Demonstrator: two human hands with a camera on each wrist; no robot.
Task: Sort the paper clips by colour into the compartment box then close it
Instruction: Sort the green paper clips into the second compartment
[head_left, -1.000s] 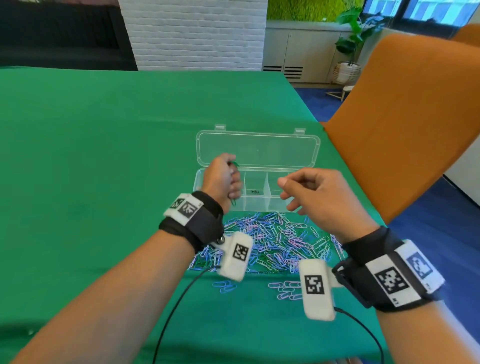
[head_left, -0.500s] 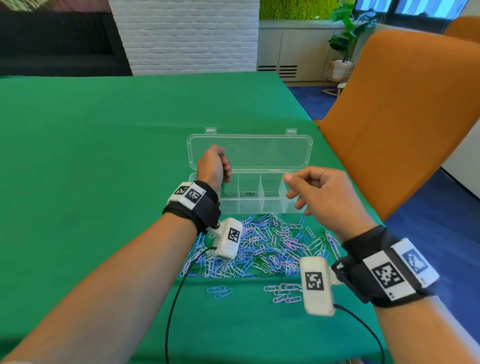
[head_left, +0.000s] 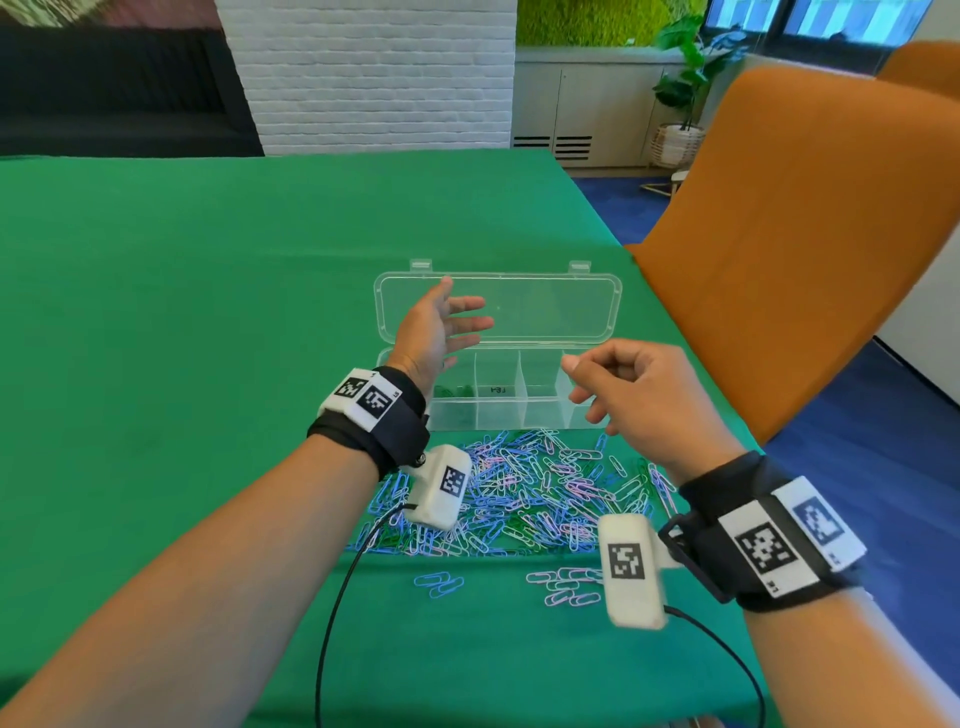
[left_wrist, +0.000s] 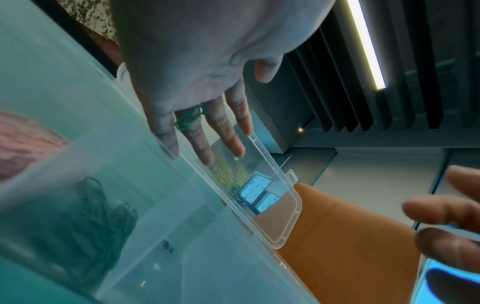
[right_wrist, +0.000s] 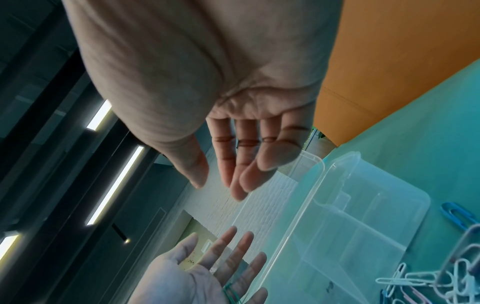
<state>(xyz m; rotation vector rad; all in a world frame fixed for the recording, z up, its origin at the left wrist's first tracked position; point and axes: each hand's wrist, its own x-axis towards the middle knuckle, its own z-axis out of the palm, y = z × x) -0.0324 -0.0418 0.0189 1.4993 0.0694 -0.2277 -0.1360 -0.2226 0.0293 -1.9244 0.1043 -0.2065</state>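
A clear compartment box (head_left: 493, 420) stands on the green table with its lid (head_left: 550, 306) laid open behind it. Several green clips (head_left: 457, 391) lie in its leftmost compartment; the other compartments look bare. My left hand (head_left: 447, 325) hovers over that compartment with fingers spread, and one green clip (left_wrist: 191, 117) clings at the base of its fingers. My right hand (head_left: 587, 382) hangs loosely curled over the box's right end and holds nothing. A mixed pile of blue, pink, white and green clips (head_left: 530, 488) lies in front of the box.
An orange chair (head_left: 805, 234) stands close to the table's right edge. Two small groups of clips lie nearer me, blue ones (head_left: 439, 584) and pink ones (head_left: 563, 587). Green cloth (head_left: 208, 312) stretches to the left and behind the box.
My left hand, a fist over the box's left end before, has opened and spread its fingers. My right hand has barely moved.
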